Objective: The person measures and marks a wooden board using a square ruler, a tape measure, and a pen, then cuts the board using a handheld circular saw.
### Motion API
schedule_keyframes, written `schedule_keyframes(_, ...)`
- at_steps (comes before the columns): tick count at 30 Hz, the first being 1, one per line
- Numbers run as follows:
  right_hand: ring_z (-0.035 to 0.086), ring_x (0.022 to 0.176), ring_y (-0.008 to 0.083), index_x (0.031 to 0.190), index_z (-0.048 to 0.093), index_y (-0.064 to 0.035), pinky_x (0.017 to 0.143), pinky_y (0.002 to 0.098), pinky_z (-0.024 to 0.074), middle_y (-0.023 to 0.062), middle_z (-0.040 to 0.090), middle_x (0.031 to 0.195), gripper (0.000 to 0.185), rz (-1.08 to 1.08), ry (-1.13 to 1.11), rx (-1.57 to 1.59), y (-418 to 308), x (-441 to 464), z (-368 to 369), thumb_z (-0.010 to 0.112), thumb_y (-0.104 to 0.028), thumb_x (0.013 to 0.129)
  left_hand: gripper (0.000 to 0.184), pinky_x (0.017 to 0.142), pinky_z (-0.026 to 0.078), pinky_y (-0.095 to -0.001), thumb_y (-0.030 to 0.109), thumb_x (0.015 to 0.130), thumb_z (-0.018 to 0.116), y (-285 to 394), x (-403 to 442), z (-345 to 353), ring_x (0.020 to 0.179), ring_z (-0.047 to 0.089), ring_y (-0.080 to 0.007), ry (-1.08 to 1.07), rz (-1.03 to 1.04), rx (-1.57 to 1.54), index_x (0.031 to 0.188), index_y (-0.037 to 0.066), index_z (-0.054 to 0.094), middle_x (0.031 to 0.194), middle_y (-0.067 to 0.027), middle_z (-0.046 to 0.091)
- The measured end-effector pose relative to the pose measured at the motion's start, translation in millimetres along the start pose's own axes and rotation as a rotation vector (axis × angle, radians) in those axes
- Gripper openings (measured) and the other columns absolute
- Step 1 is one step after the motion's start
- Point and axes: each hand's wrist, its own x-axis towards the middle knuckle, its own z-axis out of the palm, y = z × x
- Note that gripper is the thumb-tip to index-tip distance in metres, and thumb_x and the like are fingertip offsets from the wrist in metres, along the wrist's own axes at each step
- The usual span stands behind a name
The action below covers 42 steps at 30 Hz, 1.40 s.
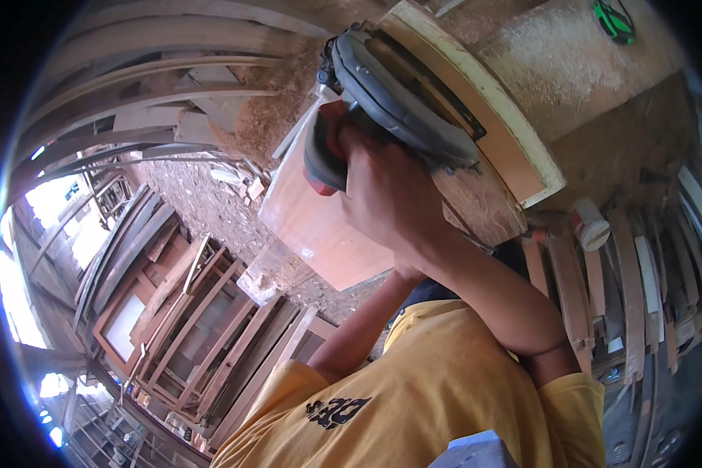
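My right hand (386, 183) is wrapped round the red and dark handle (325, 152) of a power saw with a grey rounded guard (398, 97). Beneath the saw lies a light wooden board (327, 242). Alongside the guard runs a slightly curved wooden piece with a pale edge (515, 109). The left forearm (359, 324) reaches up under my right wrist, and the fingers of my left hand are hidden there. Whether the blade touches wood cannot be seen.
A green and black tape measure (616, 23) lies on the dusty surface at the upper right. A white cylindrical container (591, 226) stands by upright wood strips (628, 288). Wooden frames (203, 335) are stacked at lower left, with long planks (171, 35) at upper left.
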Motion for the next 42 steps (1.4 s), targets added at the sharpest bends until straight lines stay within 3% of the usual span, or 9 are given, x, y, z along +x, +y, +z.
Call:
schedule_keyframes(8,0.076,0.089,0.0337,0.110,0.061,-0.0061,0.077,0.0429,0.0617,0.0147,0.075,0.097,0.035,0.026,-0.098,-0.075,-10.7,15.0,-5.0,0.079,-0.015,0.082,0.082,0.119,0.034,-0.0475,0.062,0.082,0.078,3.6,1.3,-3.8,0.142,0.045,-0.0347,-0.157,-0.102,-0.142,0.149,0.020,0.056,0.152,-0.0140,0.053)
schedule_keyframes(12,0.072,0.085,0.0451,0.111,0.061,-0.0070,0.078,0.0533,0.0594,0.0251,0.073,0.087,0.031,-0.008,-0.028,0.039,-8.0,20.8,2.8,0.072,-0.005,0.082,0.085,0.118,0.035,-0.0494,0.069,0.083,0.067,5.0,7.3,0.8,0.141,0.046,-0.0351,-0.085,0.144,0.298,0.150,0.018,0.054,0.152,-0.0147,0.053)
schedule_keyframes(20,0.072,0.086,0.0454,0.111,0.064,-0.0048,0.078,0.0524,0.0596,0.0262,0.073,0.086,0.032,-0.039,0.033,0.019,-14.5,32.0,5.2,0.076,-0.008,0.081,0.091,0.113,0.038,-0.0533,0.074,0.076,0.068,37.1,23.2,-21.4,0.135,0.049,-0.0407,-0.030,0.071,0.076,0.144,0.014,0.057,0.144,-0.0154,0.058)
schedule_keyframes(22,0.075,0.094,0.0354,0.120,0.065,-0.0097,0.084,0.0443,0.0609,0.0156,0.076,0.099,0.043,0.046,-0.091,-0.084,-18.6,36.3,1.8,0.083,-0.029,0.085,0.094,0.113,0.039,-0.0537,0.075,0.073,0.070,28.6,20.7,-17.4,0.135,0.049,-0.0421,-0.108,0.149,0.241,0.142,0.013,0.058,0.142,-0.0161,0.059)
schedule_keyframes(25,0.072,0.085,0.0458,0.118,0.068,-0.0031,0.081,0.0514,0.0599,0.0287,0.072,0.085,0.037,-0.051,0.065,0.008,-16.0,43.1,10.4,0.074,-0.007,0.081,0.102,0.115,0.037,-0.0551,0.075,0.067,0.073,21.9,17.5,-12.2,0.134,0.049,-0.0436,-0.092,0.127,0.232,0.141,0.007,0.058,0.143,-0.0201,0.057)
schedule_keyframes(31,0.073,0.085,0.0456,0.131,0.066,-0.0038,0.081,0.0511,0.0605,0.0293,0.072,0.088,0.051,-0.160,0.078,-0.029,-23.2,67.3,12.3,0.073,-0.009,0.081,0.120,0.127,0.022,-0.0536,0.076,0.064,0.074,34.6,26.3,-21.3,0.149,0.035,-0.0424,-0.066,0.134,0.350,0.148,-0.005,0.047,0.157,-0.0256,0.042)
schedule_keyframes(36,0.074,0.084,0.0436,0.094,0.076,0.0064,0.079,0.0460,0.0615,0.0276,0.074,0.084,0.024,-0.113,0.050,-0.171,-35.5,68.2,5.3,0.074,-0.016,0.086,0.129,0.130,0.016,-0.0511,0.076,0.066,0.073,46.4,26.9,-29.0,0.158,0.020,-0.0398,-0.038,0.129,0.433,0.155,-0.008,0.034,0.165,-0.0287,0.030)
schedule_keyframes(39,0.076,0.085,0.0393,0.102,0.075,0.0062,0.082,0.0415,0.0602,0.0250,0.075,0.088,0.027,-0.059,0.083,-0.185,-39.8,36.9,-22.1,0.074,-0.017,0.089,0.127,0.131,0.015,-0.0508,0.073,0.066,0.076,47.0,28.0,-29.9,0.158,0.020,-0.0410,0.051,0.183,0.350,0.156,-0.007,0.034,0.165,-0.0306,0.028)
schedule_keyframes(42,0.076,0.087,0.0350,0.104,0.071,0.0062,0.082,0.0412,0.0578,0.0232,0.075,0.092,0.027,-0.455,0.375,0.015,-20.8,-10.3,-65.4,0.076,-0.013,0.087,0.119,0.129,0.014,-0.0571,0.076,0.066,0.072,43.5,25.7,-30.1,0.155,0.024,-0.0466,0.154,0.255,0.253,0.155,0.004,0.042,0.162,-0.0249,0.036)
